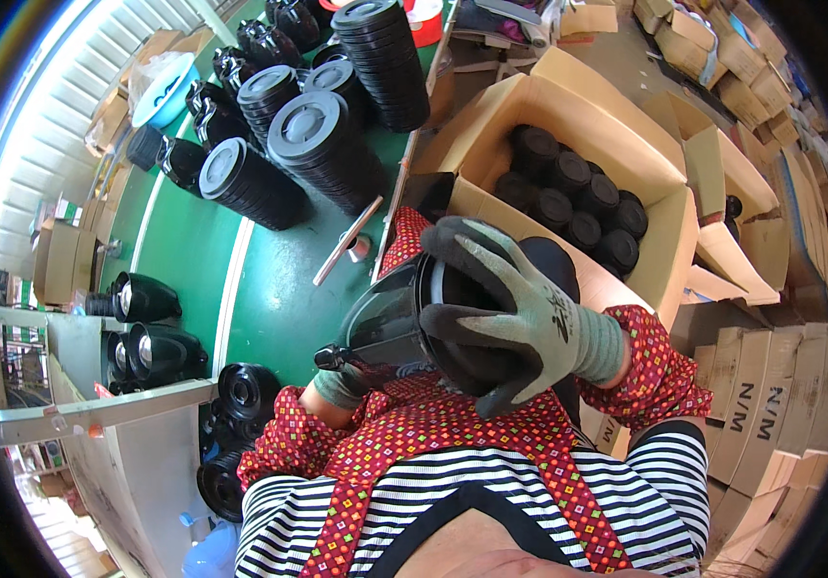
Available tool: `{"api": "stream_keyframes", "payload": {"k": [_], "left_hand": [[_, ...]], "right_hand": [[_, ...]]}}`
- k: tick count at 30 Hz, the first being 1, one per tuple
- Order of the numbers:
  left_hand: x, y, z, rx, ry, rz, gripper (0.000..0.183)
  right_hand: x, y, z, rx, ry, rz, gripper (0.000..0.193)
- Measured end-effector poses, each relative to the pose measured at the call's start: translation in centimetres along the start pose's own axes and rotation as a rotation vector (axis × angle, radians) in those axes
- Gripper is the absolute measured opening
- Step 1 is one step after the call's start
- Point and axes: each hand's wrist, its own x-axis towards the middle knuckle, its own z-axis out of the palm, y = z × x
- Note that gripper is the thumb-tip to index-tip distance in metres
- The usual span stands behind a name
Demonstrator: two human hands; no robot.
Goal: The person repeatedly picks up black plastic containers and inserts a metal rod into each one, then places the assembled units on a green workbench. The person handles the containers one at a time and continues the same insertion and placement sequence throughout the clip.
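I hold one black vessel (385, 316) close in front of me, near the middle of the scene. Its body is rounded and glossy, with pale reflections on the left portion. It is tipped over rather than upright, its length running roughly left to right. A circular rim crosses it. The right portion is darker and largely covered; I cannot tell whether that is a separate piece.
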Motion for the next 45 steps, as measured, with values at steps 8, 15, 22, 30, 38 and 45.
{"api": "stream_keyframes", "payload": {"k": [8,15,22,30,38,45], "left_hand": [[1.5,3.7,-1.0,0.305,0.042,0.133,0.066],[0.8,-4.8,0.1,0.586,0.079,0.187,0.069],[-0.3,7.3,-7.8,1.754,0.588,0.264,0.093],[-0.4,6.9,-11.6,1.219,0.539,0.068,0.054],[5.1,14.7,4.6,1.452,0.184,0.116,0.052],[11.2,18.1,5.6,1.209,-0.372,0.210,0.091]], "right_hand": [[-3.3,0.9,4.1,0.455,0.636,0.612,0.057],[-4.3,10.0,-3.5,0.851,0.274,0.707,0.052],[-4.6,14.8,3.1,0.784,-0.183,0.750,0.049],[-5.6,14.8,6.4,0.692,0.047,0.849,0.044],[-0.4,13.3,1.1,-0.395,-0.024,0.284,0.054],[-4.5,22.0,5.8,0.228,0.151,0.275,0.029]]}}
